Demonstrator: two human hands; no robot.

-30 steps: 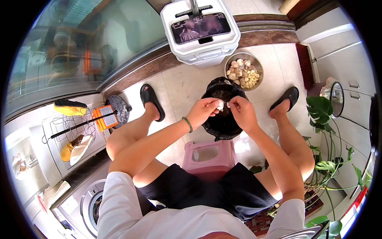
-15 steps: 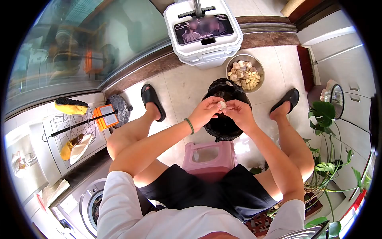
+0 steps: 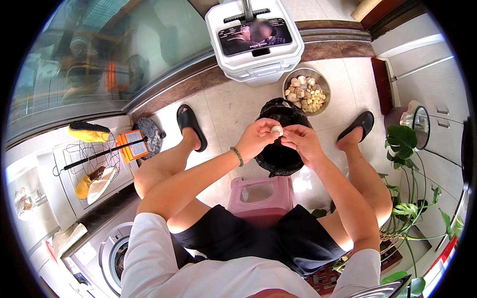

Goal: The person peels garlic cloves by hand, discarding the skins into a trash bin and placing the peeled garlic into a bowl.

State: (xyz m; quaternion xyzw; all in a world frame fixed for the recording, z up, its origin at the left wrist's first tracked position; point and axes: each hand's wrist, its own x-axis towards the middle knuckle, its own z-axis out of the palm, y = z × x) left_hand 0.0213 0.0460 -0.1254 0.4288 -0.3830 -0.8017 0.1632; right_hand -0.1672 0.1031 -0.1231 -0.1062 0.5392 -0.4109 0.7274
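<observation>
Two bare hands meet over one bin (image 3: pixel 278 167) lined with a black bag, and between them sits one white piece of garlic (image 3: pixel 277 130). The fingers of the left hand (image 3: pixel 259 136) pinch it; the fingers of the right hand (image 3: pixel 302 142) are bunched against its other side, though I cannot tell whether they grip it too. One green bracelet (image 3: pixel 237 156) circles the left wrist. Just beyond the bin, one metal bowl (image 3: pixel 318 78) stands on the tiled floor (image 3: pixel 223 109), holding two kinds of garlic: many whole bulbs (image 3: pixel 296 88) on its left and far side, and many pale loose cloves (image 3: pixel 313 103) nearer the right, both too crowded to count. Beside the bowl, one phone (image 3: pixel 256 37) lies on one white box (image 3: pixel 283 59). One pink stool (image 3: pixel 263 216) stands between the legs, and two black slippers (image 3: pixel 190 126) flank the bin, one on each foot.
</observation>
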